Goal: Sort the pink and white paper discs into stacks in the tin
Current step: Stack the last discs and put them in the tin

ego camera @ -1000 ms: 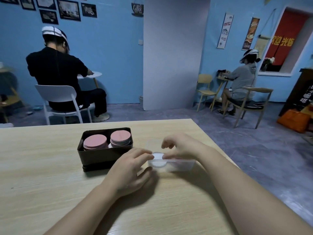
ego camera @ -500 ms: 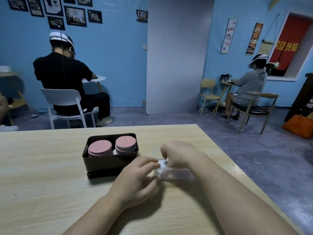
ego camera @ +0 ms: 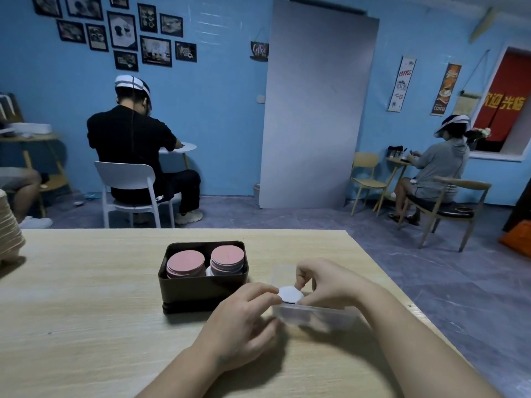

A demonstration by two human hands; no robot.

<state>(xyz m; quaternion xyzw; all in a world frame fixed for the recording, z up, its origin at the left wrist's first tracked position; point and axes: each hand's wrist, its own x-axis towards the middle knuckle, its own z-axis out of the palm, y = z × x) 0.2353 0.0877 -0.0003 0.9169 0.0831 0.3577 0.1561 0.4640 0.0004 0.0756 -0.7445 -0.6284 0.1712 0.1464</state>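
White disc [ego camera: 290, 293] rose, face up, pinched by left hand [ego camera: 241, 320] and right hand [ego camera: 327, 282].

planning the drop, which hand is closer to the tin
Left. The left hand is just beside the tin's front right corner; the right hand is farther right, over the clear container. Both hold the white disc.

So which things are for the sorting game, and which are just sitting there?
For the job: tin, two pink disc stacks inside it, white disc held by left hand and right hand, clear box under them.
Just lying about: beige stack at far left, white chair, wall pictures.
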